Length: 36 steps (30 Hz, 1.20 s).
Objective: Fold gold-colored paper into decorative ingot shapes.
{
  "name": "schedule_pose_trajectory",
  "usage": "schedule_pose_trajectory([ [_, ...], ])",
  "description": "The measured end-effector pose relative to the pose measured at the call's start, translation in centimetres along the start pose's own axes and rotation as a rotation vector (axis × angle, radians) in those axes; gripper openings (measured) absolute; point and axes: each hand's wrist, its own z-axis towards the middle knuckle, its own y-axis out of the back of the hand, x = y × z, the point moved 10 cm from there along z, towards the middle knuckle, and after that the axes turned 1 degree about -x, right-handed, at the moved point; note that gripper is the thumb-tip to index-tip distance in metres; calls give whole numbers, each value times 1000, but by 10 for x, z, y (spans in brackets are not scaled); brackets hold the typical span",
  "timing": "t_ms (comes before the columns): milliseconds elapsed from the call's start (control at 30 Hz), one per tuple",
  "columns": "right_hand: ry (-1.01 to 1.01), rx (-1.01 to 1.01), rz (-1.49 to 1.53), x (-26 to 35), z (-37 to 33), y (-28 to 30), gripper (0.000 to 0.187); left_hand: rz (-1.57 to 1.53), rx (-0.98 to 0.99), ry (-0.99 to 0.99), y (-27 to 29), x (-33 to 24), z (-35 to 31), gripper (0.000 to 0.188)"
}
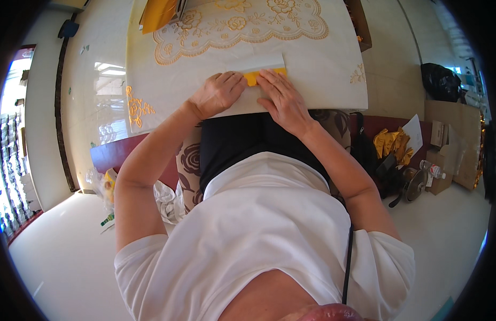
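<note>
Two hands flat on a pale sheet of paper (258, 80) at the near edge of the surface (333, 80). Left hand (218, 93) loosely curled, fingers (233, 80) bent and close together, tips pressing the sheet beside a small yellow-gold strip (254, 76). Right hand (283, 99) spread flatter, fingers (272, 80) long and narrowly parted, lying across the strip's right part; nothing gripped, only pressed down. Strip thin, smooth, rectangular, on the sheet between both sets of fingertips. Glossy white cloth beneath, with a gold lace-patterned mat (242, 24) farther back and a yellow-orange folded packet (157, 13) at the far left corner. Crumpled gold foil pieces (392, 143) and brown cardboard boxes (459, 142) off to the right on the floor.
</note>
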Motion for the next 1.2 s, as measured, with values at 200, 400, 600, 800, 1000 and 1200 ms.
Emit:
schedule_pose_trajectory([
  [200,85,-197,-148,1,11,3,31,-8,-24,77,1,0,1,29],
  [400,185,-177,-210,-5,15,13,25,30,-167,269,16,-30,6,28],
  [600,134,-82,-198,-8,8,11,26,80,-179,360,-5,-37,-8,28],
  [800,102,-68,-164,7,-17,5,30,10,-191,447,-5,-48,-2,25],
  [1000,63,-82,-117,8,-14,7,27,-163,-314,464,6,-35,-17,21],
  [1200,-21,-161,-106,8,-9,6,13,-245,-378,599,5,-24,-25,19],
])
